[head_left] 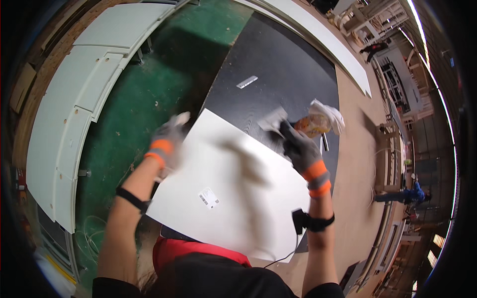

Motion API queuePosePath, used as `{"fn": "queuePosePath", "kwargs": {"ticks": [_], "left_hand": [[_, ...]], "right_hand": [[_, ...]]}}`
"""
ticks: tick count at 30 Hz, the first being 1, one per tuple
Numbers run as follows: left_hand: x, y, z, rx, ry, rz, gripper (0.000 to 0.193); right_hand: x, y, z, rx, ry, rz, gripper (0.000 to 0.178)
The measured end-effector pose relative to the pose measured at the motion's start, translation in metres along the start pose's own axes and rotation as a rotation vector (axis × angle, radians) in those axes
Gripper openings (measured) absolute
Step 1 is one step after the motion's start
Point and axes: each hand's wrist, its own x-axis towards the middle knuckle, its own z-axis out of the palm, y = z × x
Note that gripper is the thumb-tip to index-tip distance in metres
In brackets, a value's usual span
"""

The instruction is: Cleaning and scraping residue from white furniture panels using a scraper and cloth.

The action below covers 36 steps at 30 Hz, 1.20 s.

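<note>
A white panel (pixel 218 169) with a small printed label (pixel 208 197) lies before me on a black board (pixel 278 64). My left hand (pixel 170 141), in a grey glove with an orange cuff, is at the panel's left edge; motion smears its fingers. My right hand (pixel 304 150), gloved alike, is closed round the dark handle of a scraper-like tool with a wide pale head (pixel 273 119), held over the panel's far right edge. Beside it stands a plastic container with orange markings (pixel 310 125), a white cloth (pixel 329 114) on it.
A small metal plate (pixel 247 82) lies on the black board, and a dark pen-like stick (pixel 325 142) rests near the container. White panels (pixel 69 119) line the left side, past a green floor (pixel 149 89). Two people (pixel 410 195) are far off at the right.
</note>
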Motion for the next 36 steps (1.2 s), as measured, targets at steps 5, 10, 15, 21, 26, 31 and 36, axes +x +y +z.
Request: {"fn": "queuePosePath", "kwargs": {"ticks": [5, 10, 15, 21, 26, 31, 36], "left_hand": [[-0.11, -0.254, -0.01, 0.109, 0.121, -0.343, 0.041], [-0.211, -0.324, -0.038, 0.006, 0.17, -0.34, 0.032], [-0.201, -0.29, -0.035, -0.283, 0.287, -0.442, 0.038], [-0.205, -0.223, -0.058, -0.376, 0.323, -0.332, 0.037], [-0.213, -0.226, -0.065, -0.426, 0.342, -0.27, 0.039], [-0.203, -0.22, -0.065, -0.383, 0.321, -0.241, 0.038], [-0.186, -0.219, -0.065, -0.35, 0.274, -0.255, 0.038]], "right_hand": [[-0.161, 0.046, 0.014, -0.12, -0.105, 0.396, 0.04], [-0.202, -0.044, 0.057, -0.127, -0.347, 0.331, 0.047], [-0.163, -0.153, 0.156, -0.356, -0.638, 0.072, 0.058], [-0.136, -0.21, 0.199, -0.331, -0.867, 0.08, 0.065], [-0.123, -0.228, 0.209, -0.417, -0.884, 0.091, 0.06], [-0.102, -0.241, 0.21, -0.36, -0.846, 0.115, 0.057], [-0.124, -0.242, 0.216, -0.332, -0.792, 0.108, 0.055]]}}
